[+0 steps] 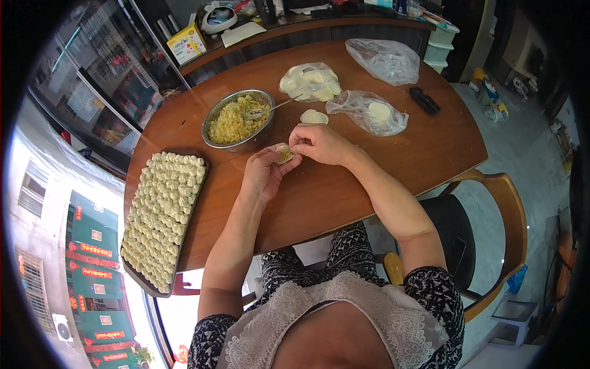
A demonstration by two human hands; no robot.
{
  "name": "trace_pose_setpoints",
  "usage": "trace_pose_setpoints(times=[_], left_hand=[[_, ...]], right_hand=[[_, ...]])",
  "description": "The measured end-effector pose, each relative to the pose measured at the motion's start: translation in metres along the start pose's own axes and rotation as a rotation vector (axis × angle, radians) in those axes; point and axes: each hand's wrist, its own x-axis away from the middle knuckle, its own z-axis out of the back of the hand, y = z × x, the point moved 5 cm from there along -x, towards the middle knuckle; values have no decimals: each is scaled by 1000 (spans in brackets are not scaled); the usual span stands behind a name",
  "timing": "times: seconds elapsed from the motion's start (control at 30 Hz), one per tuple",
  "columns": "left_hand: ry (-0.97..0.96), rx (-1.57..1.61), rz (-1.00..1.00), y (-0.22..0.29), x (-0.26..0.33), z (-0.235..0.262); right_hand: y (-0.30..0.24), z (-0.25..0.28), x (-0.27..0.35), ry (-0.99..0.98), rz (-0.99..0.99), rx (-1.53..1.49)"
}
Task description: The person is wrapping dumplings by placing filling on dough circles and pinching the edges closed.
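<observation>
While your left hand (263, 174) cups a filled dumpling wrapper (284, 154) at table centre, your right hand (316, 142) pinches its edge, apparently mid-seal; the filling bowl (238, 119) sits at eleven o'clock. Next: steady, even crimping.

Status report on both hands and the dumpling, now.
Left hand cupped under small filled dough dumpling. Right hand pinching its edge. Round metal bowl of yellow filling just beyond; nothing in the way.
</observation>
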Motion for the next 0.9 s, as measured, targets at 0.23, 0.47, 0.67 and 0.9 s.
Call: trace_pose_setpoints(times=[0.23, 0.47, 0.67, 0.9], left_hand=[[-75, -91, 42, -6, 1, -6], [-12, 3, 25, -3, -1, 3], [3, -19, -46, 7, 3, -3], [0, 11, -43, 12, 4, -1]], right_hand=[[11, -7, 2, -65, 2, 61], [5, 2, 0, 23, -102, -32], [16, 1, 1, 34, -116, 28], [18, -11, 2, -138, -164, 85]])
